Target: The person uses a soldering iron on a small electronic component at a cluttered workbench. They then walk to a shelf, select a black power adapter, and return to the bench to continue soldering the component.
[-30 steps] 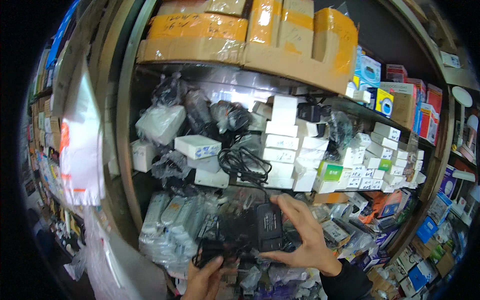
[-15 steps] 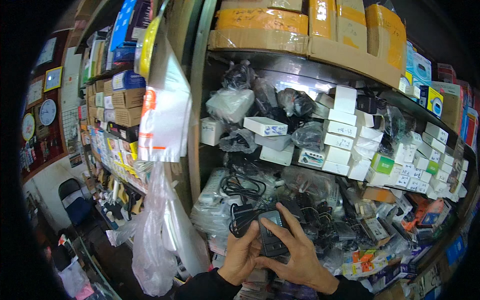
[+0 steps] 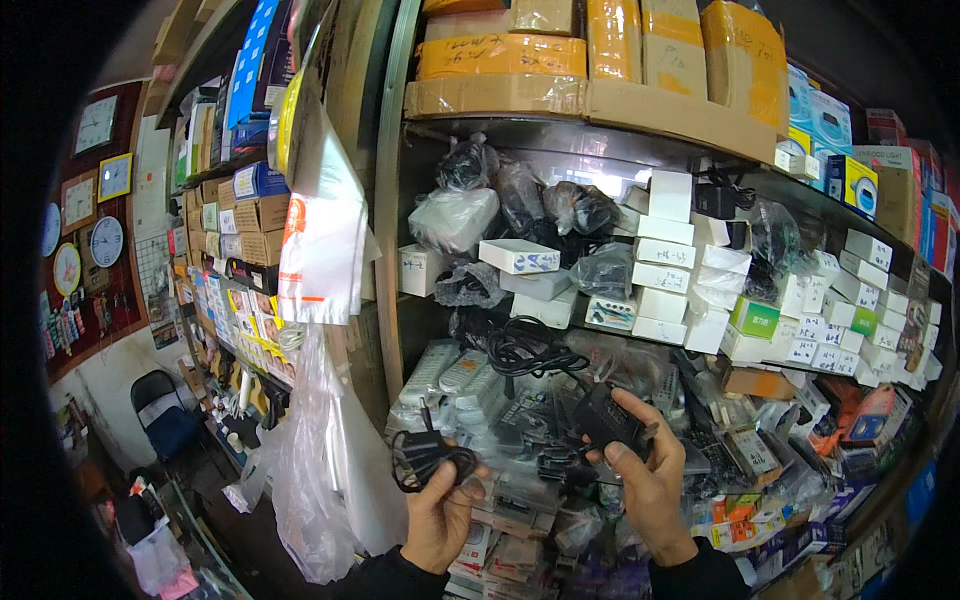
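Observation:
My left hand (image 3: 440, 515) is closed around a bundled black cable (image 3: 432, 460), with a dark plug-like block at its top. To its right, my right hand (image 3: 655, 490) grips a black power adapter (image 3: 608, 418) between thumb and fingers. The two hands are apart, both in front of a crowded lower shelf. A coiled black cord (image 3: 525, 348) lies above and left of the adapter; whether it is joined to the adapter I cannot tell. Behind the hands are white remote controls in clear wrap (image 3: 465, 375) and other bagged black items.
Small white boxes (image 3: 665, 252) are stacked along the middle shelf beside bagged electronics. Taped cardboard boxes (image 3: 500, 57) stand above. A clear plastic bag (image 3: 315, 470) hangs at the left by the shelf post. Farther left are a dark chair (image 3: 165, 415) and wall clocks (image 3: 106, 241).
My hands were together around the dark adapter and have moved apart. The left now has the bundled cable lower left; the right carries the adapter to the right. The view has shifted slightly.

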`<state>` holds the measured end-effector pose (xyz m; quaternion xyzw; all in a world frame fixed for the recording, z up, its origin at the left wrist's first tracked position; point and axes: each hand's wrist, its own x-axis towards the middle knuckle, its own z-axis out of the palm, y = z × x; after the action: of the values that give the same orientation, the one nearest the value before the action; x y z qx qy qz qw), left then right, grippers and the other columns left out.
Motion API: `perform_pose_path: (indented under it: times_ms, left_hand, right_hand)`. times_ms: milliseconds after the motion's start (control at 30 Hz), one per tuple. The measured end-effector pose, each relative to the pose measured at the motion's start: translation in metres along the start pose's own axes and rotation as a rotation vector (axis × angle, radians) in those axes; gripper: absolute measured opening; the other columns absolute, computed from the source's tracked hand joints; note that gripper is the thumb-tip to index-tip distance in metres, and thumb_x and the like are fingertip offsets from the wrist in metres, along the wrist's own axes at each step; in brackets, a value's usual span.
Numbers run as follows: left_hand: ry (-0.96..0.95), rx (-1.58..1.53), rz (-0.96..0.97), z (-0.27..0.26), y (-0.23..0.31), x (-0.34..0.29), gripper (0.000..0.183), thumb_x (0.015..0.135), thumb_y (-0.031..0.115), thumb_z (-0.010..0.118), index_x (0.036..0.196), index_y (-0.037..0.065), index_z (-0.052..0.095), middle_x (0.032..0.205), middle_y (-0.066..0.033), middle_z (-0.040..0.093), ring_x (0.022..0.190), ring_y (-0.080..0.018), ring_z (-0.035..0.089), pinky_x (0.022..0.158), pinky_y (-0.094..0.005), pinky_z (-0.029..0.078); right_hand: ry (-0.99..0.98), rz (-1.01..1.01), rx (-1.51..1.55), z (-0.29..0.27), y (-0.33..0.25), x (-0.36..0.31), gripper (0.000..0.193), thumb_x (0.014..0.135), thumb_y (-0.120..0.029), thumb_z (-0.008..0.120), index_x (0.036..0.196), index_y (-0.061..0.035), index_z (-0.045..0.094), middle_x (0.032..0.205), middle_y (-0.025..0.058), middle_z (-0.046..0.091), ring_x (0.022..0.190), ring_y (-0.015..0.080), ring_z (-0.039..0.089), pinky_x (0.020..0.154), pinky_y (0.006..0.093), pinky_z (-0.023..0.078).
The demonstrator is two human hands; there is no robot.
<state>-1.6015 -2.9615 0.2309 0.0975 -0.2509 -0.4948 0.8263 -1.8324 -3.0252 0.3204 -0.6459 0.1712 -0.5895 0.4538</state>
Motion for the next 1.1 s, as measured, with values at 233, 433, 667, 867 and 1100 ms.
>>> perform_pose_path:
  times_ms: [233, 433, 667, 867, 1100]
  left_hand:
    - [-0.187, -0.051, -0.047, 0.031, 0.009, 0.019, 0.035, 0.100, 0.021, 0.076, 0.130, 0.006, 0.064, 0.158, -0.0174, 0.051, 0.149, -0.0359, 0.046, 0.122, -0.0496, 0.046]
    - [-0.323, -0.120, -0.116, 0.051, 0.013, 0.017, 0.039, 0.099, 0.022, 0.077, 0.130, 0.003, 0.062, 0.158, -0.0217, 0.050, 0.153, -0.0405, 0.042, 0.128, -0.0537, 0.039]
    - [-0.370, -0.166, -0.169, 0.064, 0.020, 0.007, 0.041, 0.099, 0.016, 0.075, 0.133, -0.001, 0.058, 0.157, -0.0283, 0.049, 0.152, -0.0428, 0.042, 0.130, -0.0503, 0.037]
    - [-0.352, -0.160, -0.189, 0.065, 0.024, 0.005, 0.043, 0.097, 0.016, 0.078, 0.132, -0.001, 0.059, 0.155, -0.0295, 0.050, 0.152, -0.0430, 0.043, 0.129, -0.0492, 0.038]
    - [-0.239, -0.124, -0.147, 0.048, 0.021, 0.013, 0.036, 0.099, 0.010, 0.072, 0.131, -0.002, 0.061, 0.159, -0.0259, 0.048, 0.151, -0.0411, 0.044, 0.132, -0.0543, 0.030]
  right_hand:
    - [-0.033, 0.113, 0.248, -0.011, -0.004, -0.004, 0.054, 0.102, -0.008, 0.064, 0.153, 0.0067, 0.050, 0.132, 0.0243, 0.066, 0.113, 0.0313, 0.073, 0.090, 0.0414, 0.065]
    - [-0.072, 0.234, 0.469, -0.013, 0.004, -0.008, 0.057, 0.103, -0.013, 0.063, 0.154, 0.0074, 0.048, 0.126, 0.0236, 0.068, 0.108, 0.0311, 0.072, 0.090, 0.0392, 0.061]
    - [-0.034, 0.386, 0.687, -0.012, 0.038, -0.008, 0.059, 0.103, -0.020, 0.061, 0.153, 0.0081, 0.049, 0.129, 0.0219, 0.067, 0.104, 0.0311, 0.072, 0.090, 0.0377, 0.059]
    - [-0.055, 0.413, 0.695, -0.003, 0.043, -0.007, 0.058, 0.103, -0.021, 0.062, 0.153, 0.0070, 0.049, 0.132, 0.0215, 0.066, 0.106, 0.0320, 0.072, 0.092, 0.0392, 0.059]
    - [-0.004, 0.150, 0.260, 0.007, 0.007, -0.010, 0.058, 0.104, -0.015, 0.067, 0.154, 0.0063, 0.047, 0.137, 0.0250, 0.061, 0.120, 0.0335, 0.068, 0.105, 0.0459, 0.057]
